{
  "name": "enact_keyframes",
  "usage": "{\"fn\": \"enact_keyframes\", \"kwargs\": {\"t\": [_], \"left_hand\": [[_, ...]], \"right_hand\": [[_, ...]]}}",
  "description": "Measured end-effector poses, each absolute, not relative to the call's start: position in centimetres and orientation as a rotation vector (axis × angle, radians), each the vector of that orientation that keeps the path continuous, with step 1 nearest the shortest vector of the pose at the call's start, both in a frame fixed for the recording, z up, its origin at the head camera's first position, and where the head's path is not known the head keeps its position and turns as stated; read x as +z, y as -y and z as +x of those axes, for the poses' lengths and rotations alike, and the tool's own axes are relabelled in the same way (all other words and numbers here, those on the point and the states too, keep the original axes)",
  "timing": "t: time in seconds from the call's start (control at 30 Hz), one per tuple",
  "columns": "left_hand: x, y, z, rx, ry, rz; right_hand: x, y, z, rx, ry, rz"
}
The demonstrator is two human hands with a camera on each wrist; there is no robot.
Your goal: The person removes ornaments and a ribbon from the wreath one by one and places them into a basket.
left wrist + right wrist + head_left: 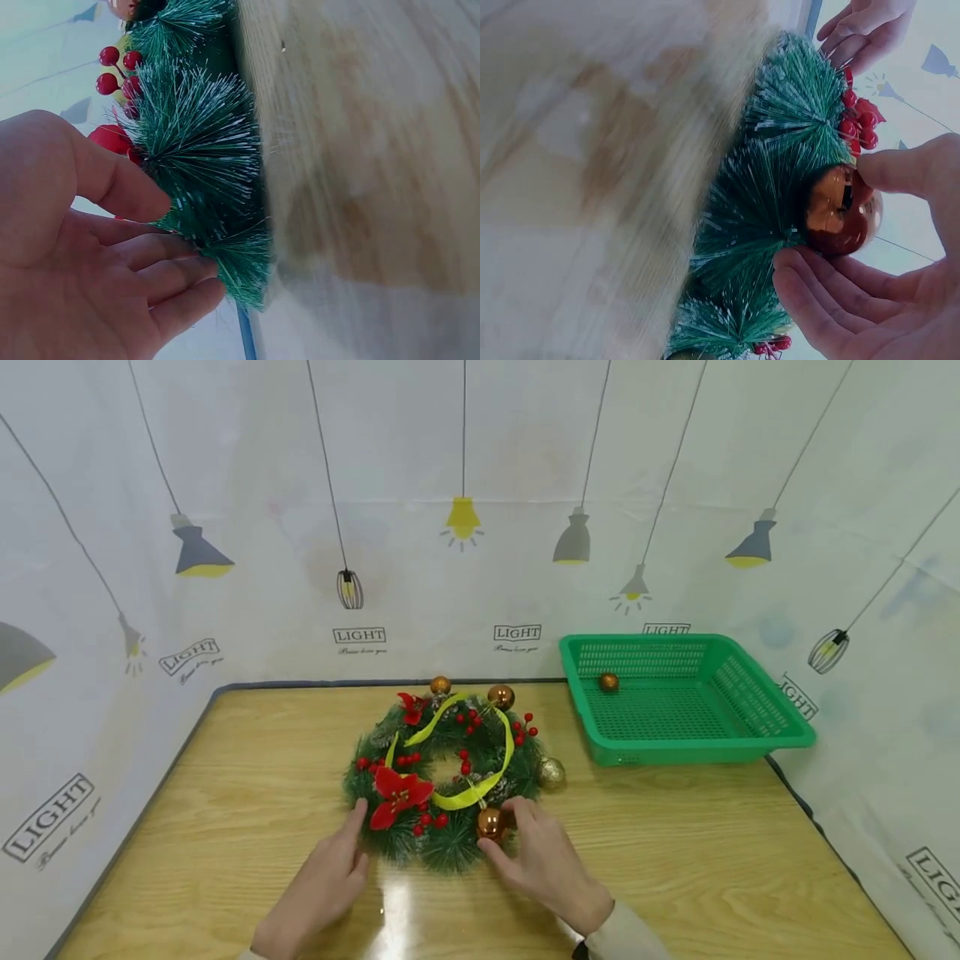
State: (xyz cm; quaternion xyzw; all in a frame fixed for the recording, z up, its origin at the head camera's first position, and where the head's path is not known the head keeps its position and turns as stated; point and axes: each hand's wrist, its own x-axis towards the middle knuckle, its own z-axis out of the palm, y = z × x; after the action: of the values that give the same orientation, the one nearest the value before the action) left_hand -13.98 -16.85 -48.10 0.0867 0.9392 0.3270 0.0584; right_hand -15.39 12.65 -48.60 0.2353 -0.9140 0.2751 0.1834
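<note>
Evidently, the bench [712, 852] carries, from largest down, a basket [682, 746] on the right, a wreath [450, 845] flat to its left, a red flower [397, 797] on the wreath's near left, and a copper bauble [491, 823] at its near right edge. The step in hand looks to be trimming the wreath, with this bauble being set in place. Probably the next move calls for settling it among the needles and making sure that it sits steady before it is let go; how it is fastened cannot be made out.

Both hands reach in from the near side, one at each side of the wreath's near edge. The left hand [318, 881] is relaxed and grasps nothing; its loosely extended fingers touch the near left greenery, perhaps to steady it. The right hand [551, 860] pinches the copper bauble, angled inward from the right, thumb on one side of the ball and fingers on the other. In the right wrist view, the ball lies against the needles between them.
</note>
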Motion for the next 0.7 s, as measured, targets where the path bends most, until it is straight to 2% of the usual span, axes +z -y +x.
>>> {"fn": "enact_keyframes", "kwargs": {"t": [0.7], "left_hand": [[-48.0, 16.8, -14.1, 0.971, -2.851, 0.278]], "right_hand": [[-45.4, -12.2, -17.4, 0.612, 2.498, 0.695]]}}
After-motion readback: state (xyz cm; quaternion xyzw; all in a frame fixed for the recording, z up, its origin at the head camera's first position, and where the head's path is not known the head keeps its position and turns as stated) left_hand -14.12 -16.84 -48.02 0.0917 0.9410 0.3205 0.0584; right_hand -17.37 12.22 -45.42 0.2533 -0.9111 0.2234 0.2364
